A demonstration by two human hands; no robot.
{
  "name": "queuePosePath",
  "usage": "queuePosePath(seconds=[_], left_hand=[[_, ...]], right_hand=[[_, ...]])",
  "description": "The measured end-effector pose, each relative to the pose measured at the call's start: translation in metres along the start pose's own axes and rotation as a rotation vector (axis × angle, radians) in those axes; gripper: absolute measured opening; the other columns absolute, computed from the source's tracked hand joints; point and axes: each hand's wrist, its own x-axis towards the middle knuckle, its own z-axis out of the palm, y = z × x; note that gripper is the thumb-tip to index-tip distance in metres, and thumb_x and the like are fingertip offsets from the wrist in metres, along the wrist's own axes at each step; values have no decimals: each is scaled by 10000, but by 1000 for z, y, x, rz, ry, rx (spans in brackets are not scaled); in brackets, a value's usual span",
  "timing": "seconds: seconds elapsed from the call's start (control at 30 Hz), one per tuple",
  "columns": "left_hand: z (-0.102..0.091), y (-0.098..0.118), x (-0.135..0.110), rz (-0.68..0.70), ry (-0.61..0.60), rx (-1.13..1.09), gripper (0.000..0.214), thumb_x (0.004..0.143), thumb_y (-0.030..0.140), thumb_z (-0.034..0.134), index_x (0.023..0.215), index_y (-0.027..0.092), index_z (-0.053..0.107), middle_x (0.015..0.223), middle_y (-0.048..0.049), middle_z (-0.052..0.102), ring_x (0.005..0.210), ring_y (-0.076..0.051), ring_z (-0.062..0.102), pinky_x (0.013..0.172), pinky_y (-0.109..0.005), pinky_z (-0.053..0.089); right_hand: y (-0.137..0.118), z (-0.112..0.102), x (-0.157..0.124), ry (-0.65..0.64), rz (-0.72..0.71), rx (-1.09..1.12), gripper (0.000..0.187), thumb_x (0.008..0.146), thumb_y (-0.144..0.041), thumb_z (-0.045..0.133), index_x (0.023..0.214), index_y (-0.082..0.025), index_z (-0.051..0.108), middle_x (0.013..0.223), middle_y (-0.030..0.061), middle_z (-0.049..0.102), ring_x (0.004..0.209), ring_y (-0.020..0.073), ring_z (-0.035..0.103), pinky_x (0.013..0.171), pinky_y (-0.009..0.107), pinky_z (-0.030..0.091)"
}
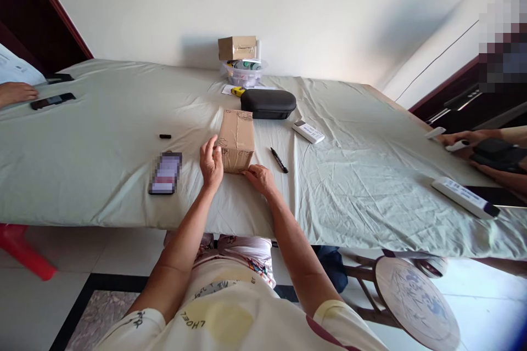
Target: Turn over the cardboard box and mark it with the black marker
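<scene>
A taped brown cardboard box (pixel 237 134) with dark pen drawings on it stands on the cloth in front of me. My left hand (pixel 212 163) rests against its left side, thumb along the near corner and fingers slightly bent. At the lower right near corner, my right hand (pixel 260 178) has its fingers pressed together on the box's bottom edge. A black marker (pixel 279 160) lies uncapped just right of the box. Its black cap (pixel 165 136) is to the left, above a phone (pixel 165 173) with a lit screen.
Behind the box are a black zip case (pixel 268 103), a yellow tape measure (pixel 237 91) and a plastic tub (pixel 245 74) with a small carton (pixel 237 47) on top. White boxes (pixel 308 132) lie to the right. Other people's hands are at both table ends; a stool (pixel 418 301) stands below.
</scene>
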Motion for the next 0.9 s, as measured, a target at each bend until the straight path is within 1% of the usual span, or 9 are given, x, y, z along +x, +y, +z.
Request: queuePosePath(seconds=[0.07,0.13,0.23,0.33,0.53,0.67,0.73,0.8,0.9], left_hand=[[0,-1,8,57,-45,0,549,1096,584,344,1267,204,702,1201,-139,713,1130,-228,668,1029,-371,527],[0,-6,12,75,-69,7,594,1096,606,316,1233,198,726,1149,-133,730,1104,-228,678,1028,-372,532],[0,-18,9,72,-91,11,618,1094,618,305,1309,196,704,1167,-139,727,1089,-227,680,1016,-369,539],[-1,-27,4,69,-126,15,593,1098,596,323,1396,205,656,1213,-143,711,1098,-225,674,1023,-368,538],[3,-36,-3,58,-156,-19,550,1096,550,383,1494,212,555,1320,-162,670,1191,-236,652,1048,-371,539],[5,-45,-9,47,-193,-13,521,1095,488,423,1557,250,469,1430,-159,621,1256,-236,631,1048,-367,546],[7,-53,-14,29,-196,10,525,1084,442,463,1570,245,443,1420,-161,623,1247,-240,639,1033,-369,555],[9,-61,-20,-19,-202,79,483,1058,386,511,1509,214,506,1308,-161,667,1189,-259,666,1011,-395,569],[12,-70,-27,-90,-229,206,289,992,275,565,1250,190,664,1093,-140,706,1070,-289,699,963,-442,589]], right_hand=[[1,1,-1,5,7,5,332,944,-410,605,679,-224,532,686,4,547,716,171,538,705,281,375],[3,2,-1,12,13,9,351,945,-419,614,669,-222,524,686,4,551,714,167,536,693,277,374],[5,4,-1,27,12,11,363,938,-423,626,661,-224,503,688,-1,547,694,156,516,663,270,360],[6,5,0,37,9,3,351,938,-421,618,669,-226,504,676,-9,535,665,149,498,642,267,346],[5,4,1,34,4,-26,354,947,-434,610,673,-224,533,649,-12,529,659,150,496,635,263,342],[4,4,0,32,21,-18,348,941,-432,615,673,-223,535,670,-3,555,682,155,513,652,266,353],[3,3,0,32,30,-10,347,938,-437,615,677,-224,532,679,-1,560,683,157,514,653,268,353],[4,3,0,35,37,-7,353,934,-446,620,675,-224,528,684,0,561,678,156,510,643,269,347],[4,3,0,38,37,-12,373,937,-464,613,664,-223,528,686,1,562,661,151,499,620,268,336]])
